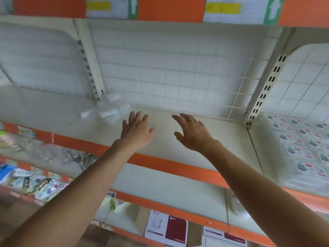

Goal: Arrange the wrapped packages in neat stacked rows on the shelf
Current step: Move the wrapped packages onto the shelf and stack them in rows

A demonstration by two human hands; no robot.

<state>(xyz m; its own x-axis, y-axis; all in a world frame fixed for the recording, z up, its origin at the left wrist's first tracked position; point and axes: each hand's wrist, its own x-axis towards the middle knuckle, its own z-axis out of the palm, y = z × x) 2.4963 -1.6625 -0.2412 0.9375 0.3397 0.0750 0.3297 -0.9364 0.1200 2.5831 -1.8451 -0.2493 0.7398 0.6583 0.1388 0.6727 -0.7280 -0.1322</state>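
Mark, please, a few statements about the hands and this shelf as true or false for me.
1. Both the left hand and the right hand are spread open over the cream metal shelf, gripping nothing. True.
2. The left hand holds a wrapped package. False: the clear-wrapped white packages lie at the shelf's back left, in neither hand.
3. The flat labelled packs in the bay to the right lie in rows. True.
4. The shelf's front edge strip is blue. False: it is orange.
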